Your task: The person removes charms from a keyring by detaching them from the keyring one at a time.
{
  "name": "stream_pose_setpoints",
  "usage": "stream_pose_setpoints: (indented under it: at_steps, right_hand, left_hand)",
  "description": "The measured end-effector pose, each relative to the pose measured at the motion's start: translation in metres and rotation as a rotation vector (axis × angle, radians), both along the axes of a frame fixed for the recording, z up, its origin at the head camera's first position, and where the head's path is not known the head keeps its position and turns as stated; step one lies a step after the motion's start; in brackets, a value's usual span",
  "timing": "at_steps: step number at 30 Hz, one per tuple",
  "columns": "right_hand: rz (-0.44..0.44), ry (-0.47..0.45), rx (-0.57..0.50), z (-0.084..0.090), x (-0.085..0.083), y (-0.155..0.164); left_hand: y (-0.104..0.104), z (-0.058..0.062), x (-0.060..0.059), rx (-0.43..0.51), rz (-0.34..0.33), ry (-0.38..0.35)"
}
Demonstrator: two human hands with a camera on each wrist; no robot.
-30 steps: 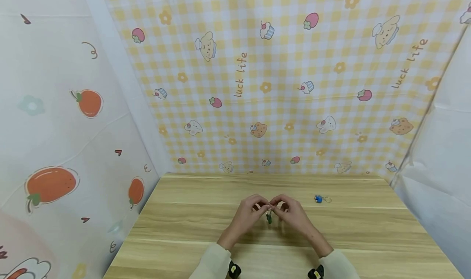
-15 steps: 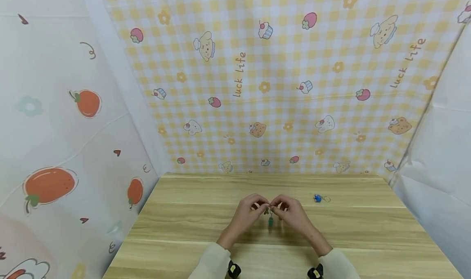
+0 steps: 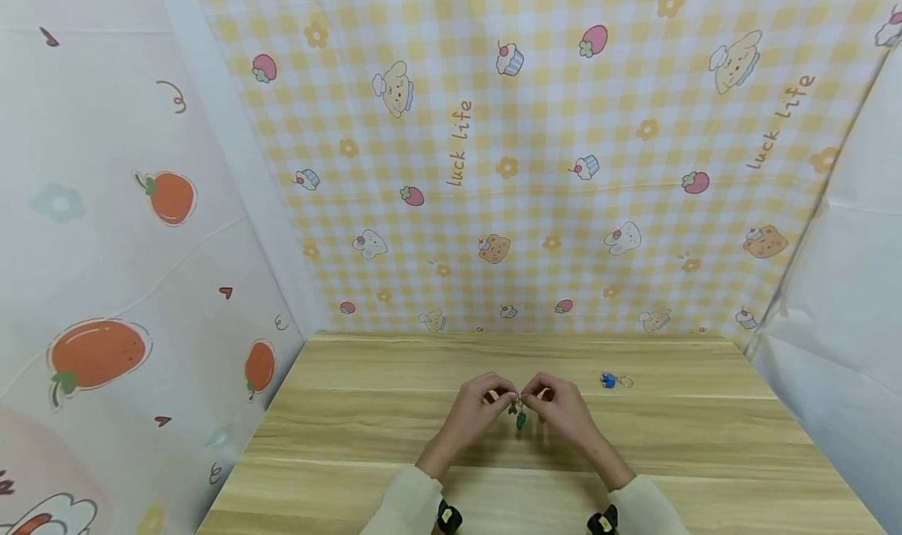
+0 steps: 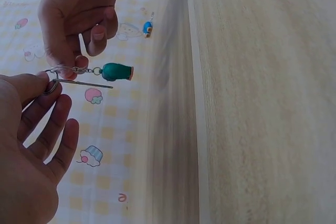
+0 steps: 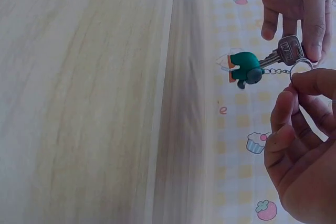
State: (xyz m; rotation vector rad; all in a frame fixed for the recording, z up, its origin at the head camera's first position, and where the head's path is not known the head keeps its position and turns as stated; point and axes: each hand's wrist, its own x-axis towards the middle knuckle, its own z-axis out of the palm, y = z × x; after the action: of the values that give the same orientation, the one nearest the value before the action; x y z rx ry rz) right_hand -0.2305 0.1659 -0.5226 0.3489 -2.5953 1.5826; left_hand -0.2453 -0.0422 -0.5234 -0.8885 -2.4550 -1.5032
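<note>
Above the table, my left hand (image 3: 479,410) and my right hand (image 3: 564,413) meet at the fingertips over a metal split ring (image 5: 302,60). Thumb and finger of each hand pinch around this ring. From it a green figure charm (image 5: 244,65) with orange feet hangs on a short chain (image 4: 81,70). A silver key (image 5: 289,51) is also at the ring, beside the charm. In the left wrist view the key is seen edge-on. Fingers partly cover the ring, so I cannot tell whether the key is fully threaded on it.
A blue charm (image 3: 608,381) with its own metal ring (image 3: 627,382) lies on the wooden table (image 3: 380,425), back right of my hands. A yellow checked cloth (image 3: 535,206) hangs behind the table. White sheets flank both sides.
The green charm has swung and turned beneath the fingers, and the key has come into sight to its left. Both hands stay in nearly the same place, pinching at the ring.
</note>
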Motion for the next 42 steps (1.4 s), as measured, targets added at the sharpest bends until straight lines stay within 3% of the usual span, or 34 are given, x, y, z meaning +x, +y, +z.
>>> stream_pose_setpoints:
  at_steps: [13,24,32,42]
  right_hand:
    - [0.166,0.116,-0.002,-0.0030,-0.0013,0.0031]
    - [0.132,0.179,0.019,-0.0052,-0.0001,0.0013]
    - [0.019,0.089,0.010,-0.0020,0.0011,-0.0007]
    - [0.095,0.104,-0.007,-0.0039,0.0005,0.0007]
  left_hand:
    - [-0.0001,0.0003,0.0015,0.014,0.026,-0.020]
    - [-0.0024,0.0007,0.0019,0.021,0.022,-0.025]
    - [-0.0017,-0.0001,0.0012,0.015,0.004,-0.010]
    - [-0.0010,0.0009,0.0025,0.017,0.023,-0.011]
